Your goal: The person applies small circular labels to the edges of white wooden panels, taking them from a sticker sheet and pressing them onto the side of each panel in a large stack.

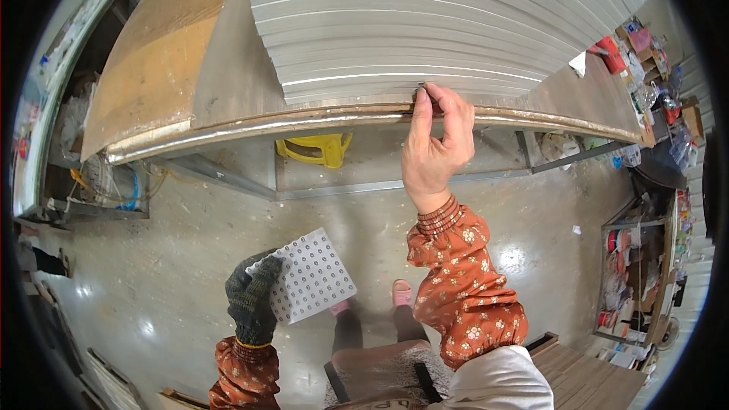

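In a dark knitted glove, my left hand (254, 296) grips a white square sheet (313, 277) by its left edge. Rows of small dark-marked dots cover the sheet, which is held out over the floor. My bare right hand (439, 137) reaches up to the front edge of the workbench, thumb and fingertips pinched together. Something small and dark shows at those fingertips, too small to name. They meet the nearest of many long grey strips (410, 38), laid side by side on the workbench (228, 68).
A yellow plastic stool (315, 149) stands beneath the bench, behind a metal frame bar (342, 191). Cluttered shelving (638, 281) lines the right side, with a red container (607, 55) near the bench's right end. Another bench (64, 106) stands at left. A brown panel (585, 380) lies lower right.
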Demonstrator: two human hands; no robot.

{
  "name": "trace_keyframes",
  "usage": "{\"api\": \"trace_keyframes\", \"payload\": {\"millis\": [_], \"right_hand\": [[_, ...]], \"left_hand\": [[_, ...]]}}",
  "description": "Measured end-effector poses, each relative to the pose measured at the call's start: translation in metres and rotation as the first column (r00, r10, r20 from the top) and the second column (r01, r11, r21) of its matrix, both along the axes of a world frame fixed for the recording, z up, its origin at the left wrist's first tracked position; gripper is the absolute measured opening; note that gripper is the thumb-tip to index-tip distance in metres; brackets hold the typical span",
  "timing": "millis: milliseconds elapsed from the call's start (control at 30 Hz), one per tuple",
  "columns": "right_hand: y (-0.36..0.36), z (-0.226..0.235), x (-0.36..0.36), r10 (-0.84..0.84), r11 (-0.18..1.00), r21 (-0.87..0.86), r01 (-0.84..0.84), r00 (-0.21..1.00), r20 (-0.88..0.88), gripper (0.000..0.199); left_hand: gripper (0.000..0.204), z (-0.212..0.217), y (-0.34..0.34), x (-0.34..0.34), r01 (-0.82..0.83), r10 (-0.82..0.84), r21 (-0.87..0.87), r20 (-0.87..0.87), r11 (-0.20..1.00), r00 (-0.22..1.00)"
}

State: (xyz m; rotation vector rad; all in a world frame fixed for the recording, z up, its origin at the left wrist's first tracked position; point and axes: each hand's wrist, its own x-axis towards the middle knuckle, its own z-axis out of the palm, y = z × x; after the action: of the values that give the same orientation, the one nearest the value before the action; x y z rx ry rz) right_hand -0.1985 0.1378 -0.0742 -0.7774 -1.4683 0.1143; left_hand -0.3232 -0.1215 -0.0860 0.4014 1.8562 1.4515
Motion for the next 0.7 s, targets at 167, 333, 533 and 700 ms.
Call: {"api": "trace_keyframes", "payload": {"millis": [167,333,533,700], "right_hand": [[0.004,0.003,0.008,0.053,0.998,-0.034,-0.053,0.999,0.005,0.014],[0.003,0.005,0.009,0.064,0.996,-0.056,-0.066,0.997,-0.043,0.015],[0.006,0.008,0.011,0.026,0.999,0.027,-0.026,1.000,0.012,0.017],[0.011,0.013,0.014,-0.033,0.993,0.115,0.016,0.989,0.146,0.018]], "left_hand": [[0.022,0.014,0.001,-0.009,0.004,-0.001,0.025,-0.106,1.000,0.994],[0.022,0.038,0.020,-0.024,-0.024,0.050,0.127,-0.202,0.992,0.978],[0.018,0.043,0.026,-0.021,-0.008,0.021,0.080,-0.161,0.997,0.987],[0.021,0.030,0.020,-0.022,0.029,-0.019,0.076,-0.124,0.997,0.992]]}}
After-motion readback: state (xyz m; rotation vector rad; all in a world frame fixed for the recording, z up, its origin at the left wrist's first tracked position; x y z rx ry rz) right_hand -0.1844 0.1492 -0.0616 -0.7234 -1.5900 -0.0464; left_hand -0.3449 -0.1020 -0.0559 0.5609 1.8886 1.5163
